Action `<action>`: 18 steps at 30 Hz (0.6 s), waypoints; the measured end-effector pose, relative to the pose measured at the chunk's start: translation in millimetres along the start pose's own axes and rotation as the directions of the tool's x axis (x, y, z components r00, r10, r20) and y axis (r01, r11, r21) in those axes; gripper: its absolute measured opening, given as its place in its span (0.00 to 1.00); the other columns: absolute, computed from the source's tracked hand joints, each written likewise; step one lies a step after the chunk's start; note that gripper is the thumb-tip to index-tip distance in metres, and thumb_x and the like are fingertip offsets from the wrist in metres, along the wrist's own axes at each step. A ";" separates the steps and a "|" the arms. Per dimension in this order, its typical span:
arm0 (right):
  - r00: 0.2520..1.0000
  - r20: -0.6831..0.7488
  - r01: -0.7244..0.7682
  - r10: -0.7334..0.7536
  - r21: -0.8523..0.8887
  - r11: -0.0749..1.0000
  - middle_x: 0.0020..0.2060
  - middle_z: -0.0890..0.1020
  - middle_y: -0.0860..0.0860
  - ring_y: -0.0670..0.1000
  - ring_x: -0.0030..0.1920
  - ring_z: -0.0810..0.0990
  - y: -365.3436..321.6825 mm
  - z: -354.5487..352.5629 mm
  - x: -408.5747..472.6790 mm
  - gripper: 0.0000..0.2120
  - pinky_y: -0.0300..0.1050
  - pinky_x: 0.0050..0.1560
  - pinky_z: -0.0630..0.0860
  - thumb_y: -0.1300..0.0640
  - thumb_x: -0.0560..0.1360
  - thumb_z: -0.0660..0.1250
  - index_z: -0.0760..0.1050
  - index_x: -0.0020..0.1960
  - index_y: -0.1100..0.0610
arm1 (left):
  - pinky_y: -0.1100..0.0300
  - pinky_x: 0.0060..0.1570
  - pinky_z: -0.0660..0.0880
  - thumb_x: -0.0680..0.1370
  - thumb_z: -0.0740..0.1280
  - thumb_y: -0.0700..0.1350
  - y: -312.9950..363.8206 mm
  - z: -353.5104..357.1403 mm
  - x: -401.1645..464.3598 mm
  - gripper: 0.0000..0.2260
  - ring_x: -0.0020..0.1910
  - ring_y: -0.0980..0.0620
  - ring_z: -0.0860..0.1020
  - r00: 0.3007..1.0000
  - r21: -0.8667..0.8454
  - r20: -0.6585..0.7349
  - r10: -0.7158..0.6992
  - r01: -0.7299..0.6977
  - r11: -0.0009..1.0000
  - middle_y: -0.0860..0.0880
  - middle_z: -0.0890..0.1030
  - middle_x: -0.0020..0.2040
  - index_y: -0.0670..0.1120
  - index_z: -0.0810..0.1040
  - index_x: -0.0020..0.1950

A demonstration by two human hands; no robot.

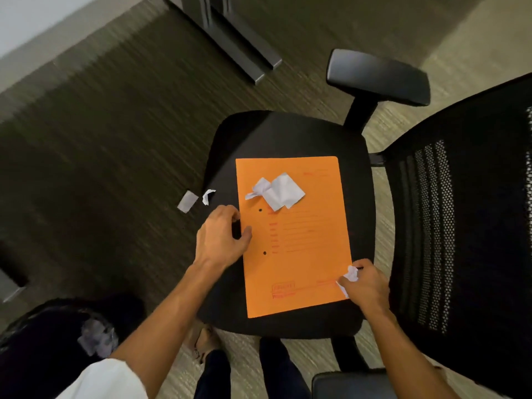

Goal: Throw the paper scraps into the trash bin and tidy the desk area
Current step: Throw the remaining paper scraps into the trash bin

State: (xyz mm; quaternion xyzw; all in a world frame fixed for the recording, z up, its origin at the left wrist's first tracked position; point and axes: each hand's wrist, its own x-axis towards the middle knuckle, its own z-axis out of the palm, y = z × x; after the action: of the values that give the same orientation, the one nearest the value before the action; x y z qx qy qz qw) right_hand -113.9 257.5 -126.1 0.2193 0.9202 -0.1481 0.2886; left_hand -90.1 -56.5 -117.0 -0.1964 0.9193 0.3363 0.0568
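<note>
An orange folder (pixel 299 254) lies flat on the black seat of an office chair (pixel 288 133). A crumpled white paper scrap (pixel 277 190) rests on the folder's upper part. My right hand (pixel 365 286) is at the folder's lower right corner, closed on a small crumpled white scrap (pixel 351 274). My left hand (pixel 221 237) hovers at the folder's left edge, fingers curled and apart, holding nothing. Two small white scraps lie on the carpet left of the seat: a flat one (pixel 187 201) and a curled one (pixel 207 195). A trash bin with a dark liner (pixel 43 349) at lower left holds crumpled paper (pixel 96 336).
The chair's mesh back (pixel 460 231) rises on the right, with one armrest (pixel 377 77) at the top and another (pixel 345 384) at the bottom. A dark desk leg and foot (pixel 239 41) stand on the carpet beyond. My legs and foot show below the seat.
</note>
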 end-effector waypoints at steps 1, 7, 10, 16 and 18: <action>1.000 -0.009 0.007 -0.006 0.009 1.000 0.50 0.82 0.57 0.58 0.47 0.80 1.3 -1.5 1.5 0.19 0.47 0.46 0.78 0.58 0.67 0.77 0.77 0.56 0.56 | 0.58 0.38 0.73 0.72 0.72 0.53 1.7 2.0 3.1 0.12 0.42 0.54 0.75 1.000 0.003 -0.016 -0.002 0.002 1.000 0.54 0.75 0.46 0.50 0.74 0.48; 0.979 -0.108 0.195 -0.175 0.222 0.955 0.47 0.83 0.51 0.49 0.42 0.80 -24.4 -19.5 5.8 0.14 0.37 0.34 0.73 0.60 0.70 0.76 0.78 0.54 0.52 | 0.54 0.48 0.76 0.70 0.75 0.48 -2.2 1.3 22.5 0.19 0.54 0.49 0.74 0.959 -0.061 -0.263 -0.109 0.096 0.994 0.45 0.75 0.56 0.44 0.74 0.57; 0.952 0.001 0.275 -0.305 0.431 0.860 0.51 0.80 0.47 0.39 0.42 0.80 -65.5 -23.1 7.6 0.20 0.30 0.35 0.73 0.58 0.70 0.78 0.76 0.58 0.50 | 0.50 0.57 0.72 0.67 0.78 0.50 -11.4 -4.5 36.1 0.32 0.64 0.40 0.70 0.906 -0.135 -0.294 -0.305 0.276 0.952 0.40 0.71 0.65 0.42 0.69 0.66; 0.888 0.025 0.380 -0.460 0.524 0.762 0.68 0.73 0.47 0.50 0.58 0.80 -150.3 -10.2 21.2 0.36 0.38 0.47 0.79 0.54 0.67 0.80 0.68 0.71 0.52 | 0.47 0.62 0.72 0.68 0.78 0.51 -35.2 -16.7 58.5 0.41 0.67 0.41 0.72 0.852 -0.241 -0.033 -0.522 0.500 0.831 0.41 0.69 0.69 0.51 0.61 0.76; 0.872 -0.009 0.435 -0.489 0.472 0.767 0.70 0.72 0.51 0.53 0.65 0.75 -170.1 -1.4 29.0 0.39 0.42 0.53 0.77 0.54 0.67 0.81 0.67 0.72 0.55 | 0.47 0.62 0.74 0.71 0.76 0.49 -37.6 -17.4 62.7 0.35 0.65 0.42 0.74 0.873 -0.194 -0.010 -0.487 0.477 0.858 0.41 0.73 0.67 0.51 0.65 0.75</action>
State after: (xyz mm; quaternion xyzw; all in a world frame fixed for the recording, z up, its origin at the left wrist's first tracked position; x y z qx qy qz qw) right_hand -219.1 121.1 -117.4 0.0391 0.8657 -0.4400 0.2353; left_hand -132.1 -114.1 -140.9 -0.4343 0.8068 0.3895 0.0937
